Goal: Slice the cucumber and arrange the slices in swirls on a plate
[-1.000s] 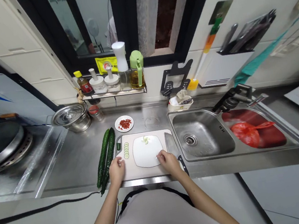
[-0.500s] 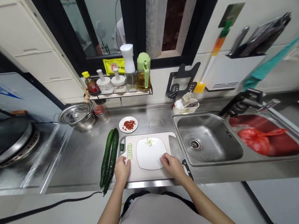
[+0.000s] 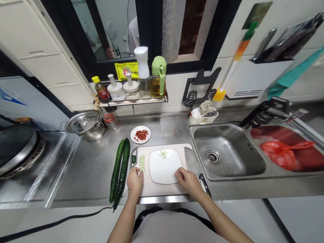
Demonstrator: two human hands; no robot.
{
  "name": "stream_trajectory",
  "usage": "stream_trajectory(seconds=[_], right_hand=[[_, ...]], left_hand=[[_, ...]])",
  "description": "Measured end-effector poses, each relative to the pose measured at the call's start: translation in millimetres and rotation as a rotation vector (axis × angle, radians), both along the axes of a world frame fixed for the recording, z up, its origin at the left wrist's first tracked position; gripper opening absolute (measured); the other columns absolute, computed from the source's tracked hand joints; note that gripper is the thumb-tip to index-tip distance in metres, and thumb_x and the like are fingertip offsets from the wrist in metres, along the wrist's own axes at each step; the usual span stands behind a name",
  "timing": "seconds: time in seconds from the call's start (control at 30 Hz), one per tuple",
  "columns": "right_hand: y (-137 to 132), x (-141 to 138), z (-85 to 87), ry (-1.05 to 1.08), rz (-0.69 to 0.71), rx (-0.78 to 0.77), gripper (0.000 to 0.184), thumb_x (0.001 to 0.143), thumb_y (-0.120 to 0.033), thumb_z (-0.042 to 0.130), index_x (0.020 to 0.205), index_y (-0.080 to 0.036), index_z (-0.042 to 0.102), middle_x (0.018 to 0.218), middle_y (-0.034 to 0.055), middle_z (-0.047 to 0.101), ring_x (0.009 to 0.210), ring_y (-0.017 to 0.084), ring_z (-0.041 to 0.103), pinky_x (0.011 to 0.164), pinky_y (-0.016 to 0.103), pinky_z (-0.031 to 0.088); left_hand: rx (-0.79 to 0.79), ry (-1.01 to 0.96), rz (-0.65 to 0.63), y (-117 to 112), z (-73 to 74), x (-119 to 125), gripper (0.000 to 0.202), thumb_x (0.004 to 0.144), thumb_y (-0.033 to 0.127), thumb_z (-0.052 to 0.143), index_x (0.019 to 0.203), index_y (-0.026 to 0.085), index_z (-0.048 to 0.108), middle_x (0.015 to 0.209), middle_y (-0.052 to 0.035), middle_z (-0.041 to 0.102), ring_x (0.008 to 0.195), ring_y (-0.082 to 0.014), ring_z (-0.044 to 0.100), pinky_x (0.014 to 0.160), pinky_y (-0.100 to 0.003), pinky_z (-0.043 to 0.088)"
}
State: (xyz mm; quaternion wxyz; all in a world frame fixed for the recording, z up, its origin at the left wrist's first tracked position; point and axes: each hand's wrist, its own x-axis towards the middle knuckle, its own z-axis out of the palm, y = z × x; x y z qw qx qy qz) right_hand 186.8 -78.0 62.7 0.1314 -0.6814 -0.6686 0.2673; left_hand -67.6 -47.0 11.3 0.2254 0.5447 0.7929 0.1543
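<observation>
A white square plate lies on a pale cutting board at the counter's front edge. A few cucumber slices sit on the plate's far part. A row of cucumber slices lies on the board left of the plate. My left hand rests on the board with its fingertips pinched at the near end of that row. My right hand is curled at the plate's near right corner, touching its rim. A knife lies along the board's right edge, beside my right hand.
Two whole cucumbers lie left of the board. A small dish of red chilli stands behind it. A steel pot and a wok lid are at left, a sink and a red bag at right. A condiment rack lines the wall.
My left hand has slid a little right and forward to the row of slices. My right hand stays at the plate's corner. The camera has shifted slightly.
</observation>
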Motion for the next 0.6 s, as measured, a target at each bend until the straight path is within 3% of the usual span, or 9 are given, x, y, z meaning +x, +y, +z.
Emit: stream_trajectory(seconds=[0.17,0.3,0.43,0.6], right_hand=[[-0.6,-0.6,2.1,0.011,0.003,0.000,0.027,0.090,-0.038,0.039,0.083,-0.022,0.059,0.063,-0.0002,0.059,0.062,0.015,0.054,0.057,0.024,0.028],[0.3,-0.5,6.4,0.083,-0.025,0.014,0.025,0.088,-0.038,0.042,0.080,-0.021,0.059,0.060,-0.0015,0.056,0.058,0.014,0.051,0.056,0.024,0.029],[9.1,-6.1,18.3,0.276,-0.044,0.049,0.024,0.085,-0.040,0.047,0.076,-0.021,0.058,0.056,-0.0035,0.050,0.055,0.013,0.047,0.055,0.023,0.032],[28.1,-30.6,47.7,0.571,-0.002,0.086,0.022,0.081,-0.040,0.056,0.085,-0.020,0.063,0.068,-0.0014,0.058,0.064,0.013,0.052,0.063,0.024,0.041]], left_hand=[[0.059,-0.115,0.030,0.1,-0.4,1.5,0.007,0.082,0.022,0.054,0.081,0.019,0.060,0.087,-0.0052,0.064,0.078,-0.0178,0.060,0.071,-0.026,0.041],[0.124,-0.393,0.106,2.9,7.1,2.9,0.009,0.076,0.027,0.060,0.078,0.019,0.060,0.071,-0.0004,0.061,0.067,-0.0146,0.056,0.067,-0.025,0.042],[0.162,-0.808,0.135,9.1,35.3,9.3,0.024,0.064,0.033,0.072,0.075,0.017,0.059,0.063,0.0028,0.056,0.060,-0.0110,0.052,0.062,-0.022,0.041],[0.176,-1.081,0.041,12.1,85.3,23.8,0.030,0.060,0.033,0.079,0.078,0.016,0.063,0.066,0.0024,0.060,0.063,-0.0085,0.053,0.064,-0.020,0.041]])
